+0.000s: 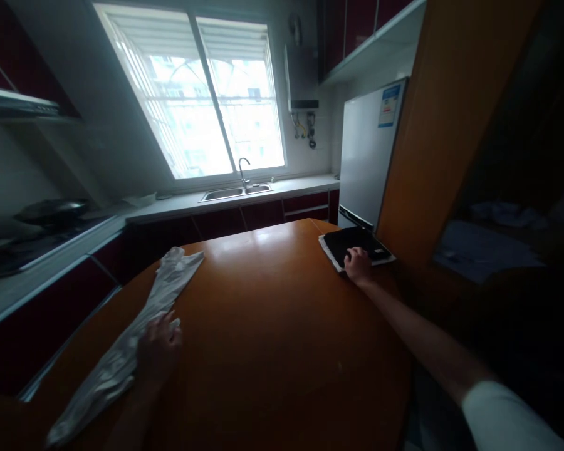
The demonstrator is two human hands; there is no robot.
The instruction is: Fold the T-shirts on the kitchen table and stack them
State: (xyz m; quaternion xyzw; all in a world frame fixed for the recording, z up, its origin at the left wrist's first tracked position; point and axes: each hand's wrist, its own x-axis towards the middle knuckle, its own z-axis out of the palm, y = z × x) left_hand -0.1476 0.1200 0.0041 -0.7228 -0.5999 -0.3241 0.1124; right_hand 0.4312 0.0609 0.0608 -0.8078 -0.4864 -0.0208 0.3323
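A long, crumpled white garment [122, 351] lies along the left side of the brown table [267, 313]. My left hand [158, 347] is on its right edge with bent fingers, and a bit of the white fabric shows between fingers and thumb. At the far right of the table is a folded black garment [345, 239], on top of a white folded layer [328, 250]. My right hand [358, 266] rests on the near edge of the black garment, arm stretched out, fingers slightly bent and thumb apart.
A fridge [369, 150] and a wooden panel [432, 144] stand just beyond the table's right side. Behind runs a counter with a sink [223, 195] under a window. At left is a stove with a dark pan [51, 212]. Pale cloth [489, 247] lies in shadow at right.
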